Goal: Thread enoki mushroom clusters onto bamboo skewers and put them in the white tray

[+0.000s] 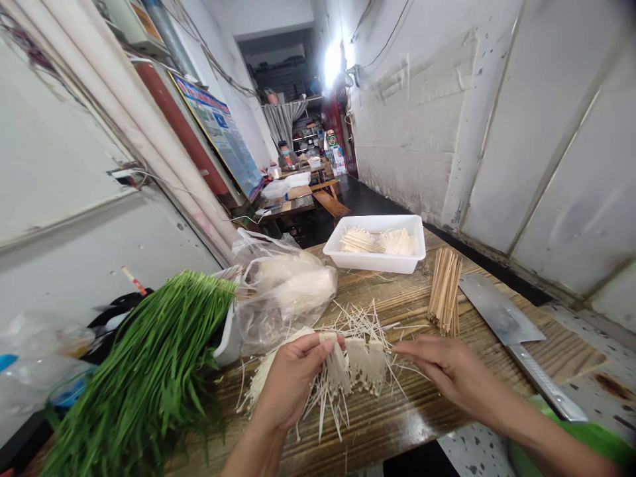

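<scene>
My left hand [293, 381] is closed, thumb and fingers pinching a small bunch of enoki mushrooms [336, 366]. Right beside it hangs another flat bunch of enoki [366, 361], lined up as if on one thin skewer. My right hand [442, 366] pinches at the right end of this row, on what looks like the bamboo skewer, mostly hidden by fingers and mushrooms. Loose enoki strands [365, 321] lie behind and below the hands. More enoki [265, 374] rests on the wooden table under my left hand.
A white tub [405, 265] holds finished-looking enoki skewers. Bamboo skewers [444, 291] lie bundled at right, beside a cleaver [501, 311]. A plastic bag of enoki [298, 288] and green chives [163, 351] in a white container stand left. Someone sits at a far table [293, 204].
</scene>
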A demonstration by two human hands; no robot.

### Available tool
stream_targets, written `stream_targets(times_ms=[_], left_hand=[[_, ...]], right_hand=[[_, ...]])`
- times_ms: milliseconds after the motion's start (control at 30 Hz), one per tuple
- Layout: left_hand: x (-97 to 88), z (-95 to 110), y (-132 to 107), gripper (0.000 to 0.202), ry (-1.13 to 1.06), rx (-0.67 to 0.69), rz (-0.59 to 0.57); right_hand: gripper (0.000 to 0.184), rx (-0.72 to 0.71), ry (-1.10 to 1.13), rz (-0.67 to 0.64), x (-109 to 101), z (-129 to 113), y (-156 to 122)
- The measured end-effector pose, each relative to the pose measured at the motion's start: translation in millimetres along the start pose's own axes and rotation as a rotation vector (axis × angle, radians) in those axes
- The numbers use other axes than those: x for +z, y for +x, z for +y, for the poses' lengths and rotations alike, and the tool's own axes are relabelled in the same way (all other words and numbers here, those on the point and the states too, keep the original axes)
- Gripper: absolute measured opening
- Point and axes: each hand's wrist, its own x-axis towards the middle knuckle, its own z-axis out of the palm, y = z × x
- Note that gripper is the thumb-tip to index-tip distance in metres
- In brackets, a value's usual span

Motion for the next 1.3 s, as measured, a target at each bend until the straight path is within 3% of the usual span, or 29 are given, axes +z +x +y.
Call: stream_targets(times_ms=[267, 500, 700, 1133, 1300], left_hand=[[5.2, 5.6, -3.8, 0.027, 0.121, -0.008, -0.018], [5.2, 3.5, -4.3, 0.024, 0.14, -0.012, -0.05], [8.3, 5.8, -6.5, 0.024, 0.14, -0.026, -0.146], [17.5, 7.4, -8.1, 0.032, 0.09, -0.059, -0.123], [20.5, 1.9, -7.5, 0.032, 0.073, -0.068, -0.165]], right_hand=[[0.028, 0.087, 0.052, -0.061, -8.4, -1.6, 0.9], [0.027, 0.08, 0.116, -0.067, -13.2, -6.5, 2.8], [0.027, 0.097, 0.181, -0.113, -14.6, -1.1, 5.7], [0.026, 0.117, 0.256, -0.12, -12.2, 0.8, 7.7], [0.025, 0.11, 0.285, -0.129, -5.5, 0.1, 9.3]])
